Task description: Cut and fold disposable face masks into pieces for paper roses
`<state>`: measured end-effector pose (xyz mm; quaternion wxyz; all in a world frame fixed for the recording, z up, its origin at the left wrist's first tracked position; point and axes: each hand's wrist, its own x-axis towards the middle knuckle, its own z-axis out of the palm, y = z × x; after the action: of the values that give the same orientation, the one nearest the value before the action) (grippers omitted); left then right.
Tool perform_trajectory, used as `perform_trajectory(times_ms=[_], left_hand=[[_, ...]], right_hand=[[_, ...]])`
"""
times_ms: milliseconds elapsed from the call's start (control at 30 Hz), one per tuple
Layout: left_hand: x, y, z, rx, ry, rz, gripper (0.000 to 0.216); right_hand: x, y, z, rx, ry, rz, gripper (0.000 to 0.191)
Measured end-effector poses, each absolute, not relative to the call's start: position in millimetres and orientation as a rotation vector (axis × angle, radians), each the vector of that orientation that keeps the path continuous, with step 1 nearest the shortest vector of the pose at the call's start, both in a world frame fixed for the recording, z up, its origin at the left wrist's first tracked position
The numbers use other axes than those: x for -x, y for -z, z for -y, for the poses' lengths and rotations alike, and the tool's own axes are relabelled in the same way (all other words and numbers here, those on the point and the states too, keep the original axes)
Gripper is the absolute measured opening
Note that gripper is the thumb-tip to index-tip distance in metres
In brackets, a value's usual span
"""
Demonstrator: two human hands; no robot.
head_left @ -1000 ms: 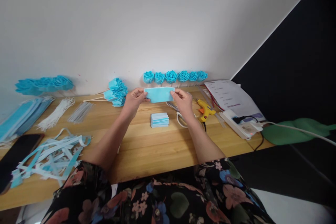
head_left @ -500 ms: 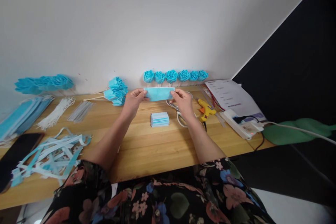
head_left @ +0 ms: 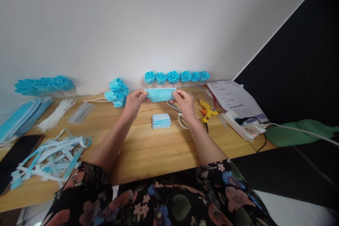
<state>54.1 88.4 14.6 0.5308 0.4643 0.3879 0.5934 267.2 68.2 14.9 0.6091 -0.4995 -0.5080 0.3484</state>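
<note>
A light blue rectangular piece of mask fabric [head_left: 160,95] is stretched flat between my hands, raised above the table. My left hand [head_left: 136,101] pinches its left end between thumb and fingers. At the right end, my right hand [head_left: 184,101] grips it the same way. Below the fabric, a small stack of cut blue-and-white mask pieces [head_left: 161,120] lies on the wooden table [head_left: 148,152]. A pair of white-handled scissors [head_left: 182,120] rests partly hidden behind my right hand and wrist.
Several blue fabric flowers [head_left: 173,77] line the wall; more flowers [head_left: 116,92] lie left. A yellow glue gun [head_left: 208,111] and a power strip [head_left: 239,124] are right. Leftward are masks [head_left: 25,116], white cords [head_left: 57,114], grey strips [head_left: 81,112], trimmings [head_left: 51,159] and a phone [head_left: 18,157].
</note>
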Motion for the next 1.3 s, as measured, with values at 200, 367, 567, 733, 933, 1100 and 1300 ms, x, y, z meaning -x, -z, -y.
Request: perform_trajectory(times_ms=[200,367,567,733,933,1100,1300], left_hand=[[-54.4,-17.7,-87.3,-1.094,-1.412,-0.950,0.045],[-55.1,-19.9,-85.5,-1.094,-1.392,-0.942,0.045],[-56.6,-20.0,-85.0,-1.061,-1.392,-0.910,0.047],[-58.0,-18.0,-84.8,-1.057,-1.378,-0.896,0.046],[-59.8,-15.8,-84.4,-1.034,-1.365,-0.869,0.040],[-60.4,-10.5,-85.9,-1.014,-1.327,-0.851,0.038],[-60.1,-5.6,-87.5,-1.031,-1.331,-0.877,0.038]], right_hand=[[-267.6,-13.1,-68.9,1.156,-0.810,1.167,0.027],[-267.3,-11.7,-69.9,1.127,-0.816,1.142,0.026],[-267.1,-10.7,-69.2,1.159,-0.804,1.160,0.031],[-267.4,-10.6,-68.2,1.152,-0.798,1.177,0.033],[-265.6,-10.0,-69.6,1.153,-0.826,1.144,0.038],[-265.6,-3.4,-73.4,1.114,-0.868,1.119,0.040],[-265.2,-1.8,-74.8,1.122,-0.894,1.137,0.037]])
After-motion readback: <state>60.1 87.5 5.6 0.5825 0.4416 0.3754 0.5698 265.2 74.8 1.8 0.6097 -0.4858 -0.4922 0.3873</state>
